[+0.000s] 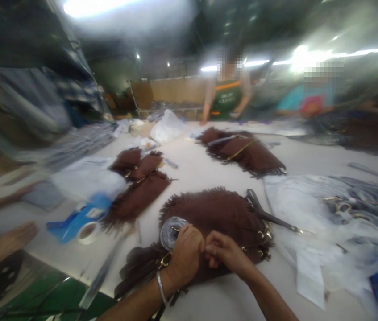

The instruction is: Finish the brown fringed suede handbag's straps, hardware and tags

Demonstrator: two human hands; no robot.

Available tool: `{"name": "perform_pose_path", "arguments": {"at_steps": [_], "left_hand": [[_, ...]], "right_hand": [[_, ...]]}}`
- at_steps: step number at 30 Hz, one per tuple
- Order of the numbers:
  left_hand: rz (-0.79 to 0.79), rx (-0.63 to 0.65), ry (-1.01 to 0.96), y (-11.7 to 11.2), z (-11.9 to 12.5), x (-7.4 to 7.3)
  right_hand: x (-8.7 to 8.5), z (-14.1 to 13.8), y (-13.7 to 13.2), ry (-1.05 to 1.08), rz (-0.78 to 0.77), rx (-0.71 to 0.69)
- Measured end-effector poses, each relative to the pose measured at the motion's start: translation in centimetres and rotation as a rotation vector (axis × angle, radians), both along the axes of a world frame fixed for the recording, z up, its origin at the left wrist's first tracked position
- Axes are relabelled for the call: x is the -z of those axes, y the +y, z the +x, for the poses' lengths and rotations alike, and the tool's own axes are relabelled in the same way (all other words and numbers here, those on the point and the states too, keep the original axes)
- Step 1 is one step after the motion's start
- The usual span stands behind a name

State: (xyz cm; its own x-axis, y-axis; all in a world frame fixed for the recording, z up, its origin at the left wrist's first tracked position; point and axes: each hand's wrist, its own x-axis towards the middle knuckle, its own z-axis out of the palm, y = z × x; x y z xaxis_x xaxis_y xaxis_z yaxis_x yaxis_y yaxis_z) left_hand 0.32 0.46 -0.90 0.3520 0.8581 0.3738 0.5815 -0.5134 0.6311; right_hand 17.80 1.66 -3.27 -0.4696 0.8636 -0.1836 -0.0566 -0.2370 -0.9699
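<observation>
A brown fringed bag (215, 209) lies flat on the table in front of me. My left hand (187, 249), with a silver bracelet at its wrist, is closed over the bag's near part. Against its outer side sits a coiled grey strap (168, 236) with a metal clip; whether the fingers grip the coil is hidden. Close beside it, my right hand (222, 252) has its fingers curled into a pinch, and what lies between them cannot be made out. A dark strap (269, 216) and gold-coloured rings show at the bag's right side.
More brown fringed bags lie at left (142, 191) and farther back (242, 151). A blue tape dispenser (81, 218) and a tape roll (89, 232) are at left, near a co-worker's hands (18, 236). Clear plastic and metal-fitted straps (339, 207) cover the right. Other people stand across the table.
</observation>
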Motion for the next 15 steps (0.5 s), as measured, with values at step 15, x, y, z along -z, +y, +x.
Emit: {"name": "perform_pose_path", "arguments": {"at_steps": [15], "left_hand": [[0.142,0.042,0.069,0.7,0.0,2.3]], "right_hand": [[1.0,-0.3,0.5,0.0,-0.077,-0.017]]}}
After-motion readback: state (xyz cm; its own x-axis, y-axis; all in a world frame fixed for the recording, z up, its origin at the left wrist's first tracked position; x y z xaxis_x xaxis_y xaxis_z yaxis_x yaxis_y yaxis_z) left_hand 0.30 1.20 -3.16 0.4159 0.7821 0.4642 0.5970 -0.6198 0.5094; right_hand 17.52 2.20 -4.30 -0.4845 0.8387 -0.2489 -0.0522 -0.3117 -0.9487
